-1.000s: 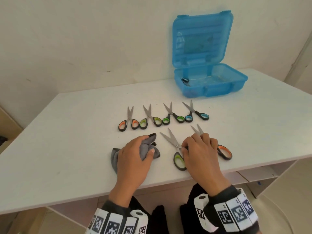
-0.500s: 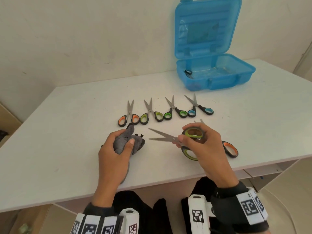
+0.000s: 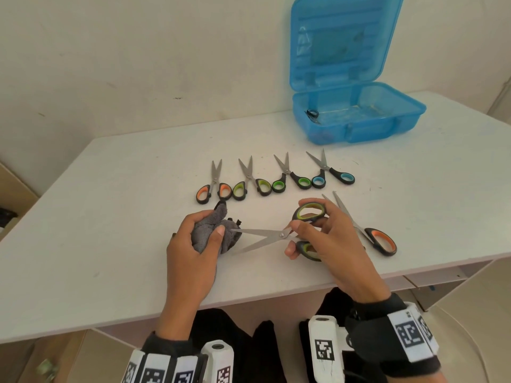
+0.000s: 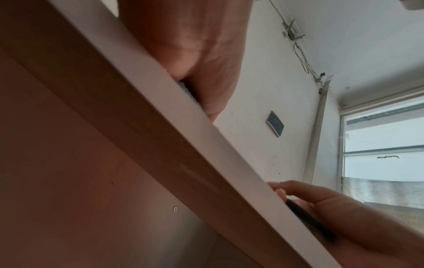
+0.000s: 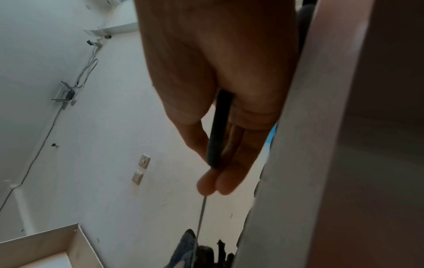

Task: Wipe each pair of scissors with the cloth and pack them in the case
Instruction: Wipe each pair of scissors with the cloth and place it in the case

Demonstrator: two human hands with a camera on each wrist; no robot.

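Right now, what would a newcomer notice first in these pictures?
First, the open large scissors held by the right hand at the table's front, one blade tip at the grey cloth gripped by the left hand. Then the blue case, lid up, at the far right.

Grey cloth (image 3: pixel 213 233), translucent blue case (image 3: pixel 359 117), white table (image 3: pixel 110 217).

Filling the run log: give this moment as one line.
left hand holds cloth | right hand holds open green scissors, blade tip at cloth | case open
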